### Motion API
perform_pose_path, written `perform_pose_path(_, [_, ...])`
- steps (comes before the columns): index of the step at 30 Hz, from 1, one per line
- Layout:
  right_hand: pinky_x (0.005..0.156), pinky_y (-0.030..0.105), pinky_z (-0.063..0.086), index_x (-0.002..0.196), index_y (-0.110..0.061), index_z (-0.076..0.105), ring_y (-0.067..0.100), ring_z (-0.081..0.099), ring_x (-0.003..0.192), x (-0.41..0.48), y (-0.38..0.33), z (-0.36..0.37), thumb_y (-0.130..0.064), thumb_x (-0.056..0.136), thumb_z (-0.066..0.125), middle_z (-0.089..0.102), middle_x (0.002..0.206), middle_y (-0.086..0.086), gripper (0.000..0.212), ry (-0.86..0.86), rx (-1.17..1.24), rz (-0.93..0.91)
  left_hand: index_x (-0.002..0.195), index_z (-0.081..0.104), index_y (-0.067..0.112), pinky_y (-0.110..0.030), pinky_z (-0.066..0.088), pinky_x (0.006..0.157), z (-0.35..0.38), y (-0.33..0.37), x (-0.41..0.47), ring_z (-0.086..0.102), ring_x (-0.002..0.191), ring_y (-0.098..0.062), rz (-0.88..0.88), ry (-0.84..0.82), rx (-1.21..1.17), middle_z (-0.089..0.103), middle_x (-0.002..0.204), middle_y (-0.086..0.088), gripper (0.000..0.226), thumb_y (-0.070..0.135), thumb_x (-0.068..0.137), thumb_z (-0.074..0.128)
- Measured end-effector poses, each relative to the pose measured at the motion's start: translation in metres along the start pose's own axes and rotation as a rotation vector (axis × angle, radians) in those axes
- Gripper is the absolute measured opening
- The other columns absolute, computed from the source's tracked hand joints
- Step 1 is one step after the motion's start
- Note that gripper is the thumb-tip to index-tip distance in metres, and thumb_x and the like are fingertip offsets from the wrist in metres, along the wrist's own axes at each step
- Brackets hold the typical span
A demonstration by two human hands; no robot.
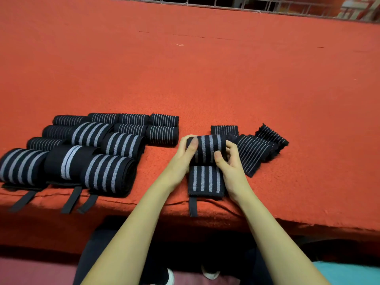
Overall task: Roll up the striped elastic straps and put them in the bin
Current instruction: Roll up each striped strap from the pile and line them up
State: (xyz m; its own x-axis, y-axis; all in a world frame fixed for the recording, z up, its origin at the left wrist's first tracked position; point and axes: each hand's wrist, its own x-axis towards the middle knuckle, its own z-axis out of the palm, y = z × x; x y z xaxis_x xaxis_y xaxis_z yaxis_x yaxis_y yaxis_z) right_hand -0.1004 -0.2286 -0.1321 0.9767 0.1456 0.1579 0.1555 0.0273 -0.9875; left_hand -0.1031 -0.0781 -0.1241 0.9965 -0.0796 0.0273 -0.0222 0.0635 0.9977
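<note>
A black strap with wide grey stripes [207,149] is partly rolled near the table's front edge. My left hand [186,154] grips the roll's left end and my right hand [228,161] grips its right end, thumbs on top. The strap's flat tail [205,179] lies toward me, its thin black loop [192,208] hanging over the edge. To the left, several rolled straps [109,175] lie in rows. To the right, thin-striped unrolled straps [255,153] lie in a loose pile. No bin is in view.
The table is covered in red felt [205,79]; its front edge [267,221] runs just below my wrists. Black loops from the left rolls [71,200] hang over that edge. A metal grille [246,3] lines the far side. My legs and shoes show below.
</note>
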Motion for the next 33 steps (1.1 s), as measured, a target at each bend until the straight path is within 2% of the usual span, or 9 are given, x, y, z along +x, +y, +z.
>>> perform_pose_path(3, [0.091,0.019,0.045,0.129,-0.023,0.043,-0.002,0.056,0.106,-0.001,-0.003,0.001,-0.042,0.085,0.056,0.052,0.124,0.001,0.050,-0.041,0.012,0.010,0.114,0.052,0.037,-0.049,0.042,0.105,-0.001,-0.004,-0.005,0.057,0.108,-0.017,0.075,0.014,-0.018,0.060,0.114,-0.002,0.035,0.056,0.085,0.055])
perform_pose_path(7, [0.091,0.015,0.043,0.128,-0.019,0.047,-0.005,0.056,0.105,0.000,-0.006,0.001,-0.043,0.086,0.051,0.057,0.116,-0.007,0.048,-0.028,0.049,0.036,0.119,0.048,0.025,-0.022,0.043,0.096,-0.001,-0.002,-0.012,0.054,0.102,-0.004,0.190,-0.029,0.062,0.055,0.111,0.002,0.030,0.030,0.090,0.055])
perform_pose_path(10, [0.093,0.024,0.046,0.120,-0.021,0.051,0.006,0.057,0.104,-0.001,-0.006,0.003,-0.041,0.082,0.059,0.058,0.112,-0.001,0.045,0.000,0.069,0.039,0.127,0.046,0.031,-0.023,0.046,0.095,-0.002,-0.002,-0.011,0.058,0.104,-0.005,0.157,-0.065,0.067,0.057,0.115,0.002,0.037,0.041,0.092,0.055])
perform_pose_path(13, [0.095,0.043,0.045,0.107,-0.039,0.053,0.018,0.055,0.099,-0.003,-0.005,-0.001,-0.041,0.070,0.063,0.054,0.108,0.005,0.039,-0.014,0.081,0.041,0.132,0.045,0.027,-0.019,0.049,0.074,-0.001,0.007,-0.009,0.063,0.076,0.000,-0.005,-0.085,-0.045,0.062,0.095,0.002,0.047,0.052,0.092,0.052])
perform_pose_path(15, [0.091,0.048,0.046,0.105,-0.041,0.051,0.019,0.054,0.096,-0.004,-0.004,-0.002,-0.033,0.067,0.062,0.052,0.109,0.003,0.040,-0.034,0.082,0.024,0.123,0.051,0.024,-0.031,0.051,0.081,-0.001,0.007,-0.005,0.064,0.085,-0.008,-0.057,-0.093,-0.070,0.066,0.097,0.004,0.047,0.051,0.086,0.059])
perform_pose_path(18, [0.084,0.040,0.050,0.119,-0.037,0.045,0.015,0.056,0.096,-0.005,-0.005,-0.001,-0.026,0.067,0.062,0.049,0.116,0.002,0.056,-0.076,0.085,0.015,0.120,0.050,0.021,-0.028,0.054,0.076,-0.004,0.004,-0.007,0.065,0.088,-0.015,-0.046,-0.073,-0.190,0.065,0.100,-0.002,0.039,0.029,0.083,0.059])
perform_pose_path(23, [0.107,0.043,0.042,0.134,-0.040,0.040,0.024,0.054,0.124,0.002,-0.004,0.000,-0.039,0.071,0.071,0.049,0.136,0.013,0.070,-0.093,0.144,0.095,0.128,0.048,0.026,-0.027,0.053,0.086,-0.008,0.005,-0.009,0.063,0.103,-0.020,-0.009,-0.072,-0.247,0.058,0.121,-0.018,0.049,0.015,0.083,0.061])
perform_pose_path(27, [0.105,0.044,0.044,0.140,-0.029,0.038,0.030,0.057,0.122,0.003,-0.001,-0.004,-0.026,0.074,0.076,0.058,0.131,0.017,0.077,-0.071,0.197,0.123,0.141,0.040,0.034,-0.029,0.047,0.100,-0.006,0.007,-0.009,0.059,0.118,-0.019,-0.022,-0.085,-0.220,0.058,0.132,-0.011,0.062,0.013,0.088,0.064])
perform_pose_path(33, [0.081,0.027,0.055,0.140,-0.023,0.039,0.018,0.067,0.100,-0.001,-0.013,-0.003,0.005,0.079,0.069,0.061,0.123,0.015,0.074,-0.091,0.310,0.178,0.149,0.022,0.035,-0.026,0.038,0.109,-0.017,0.020,-0.021,0.048,0.129,-0.008,0.006,-0.127,0.288,0.044,0.146,-0.003,0.067,0.023,0.095,0.059])
